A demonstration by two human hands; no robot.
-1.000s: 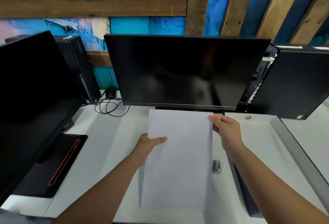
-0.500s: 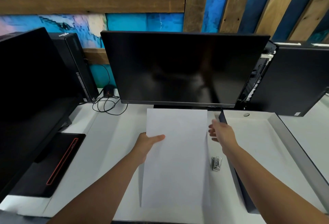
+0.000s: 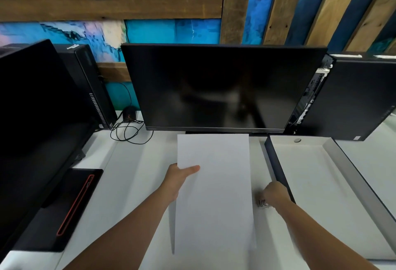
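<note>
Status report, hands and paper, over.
Left hand grips white paper sheet, thumb on top. Right hand at small silver metal clip, grip blurred. Black-sided tray close beside.

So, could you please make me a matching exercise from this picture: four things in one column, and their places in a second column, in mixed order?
1. sheet of paper
2. small metal clip
3. coiled black cable
4. open box

a. at the right side of the desk, open side up
b. pinched by the left hand
c. on the desk, at the right hand
d. below the left corner of the monitor

Pairs: 1-b, 2-c, 3-d, 4-a
</note>
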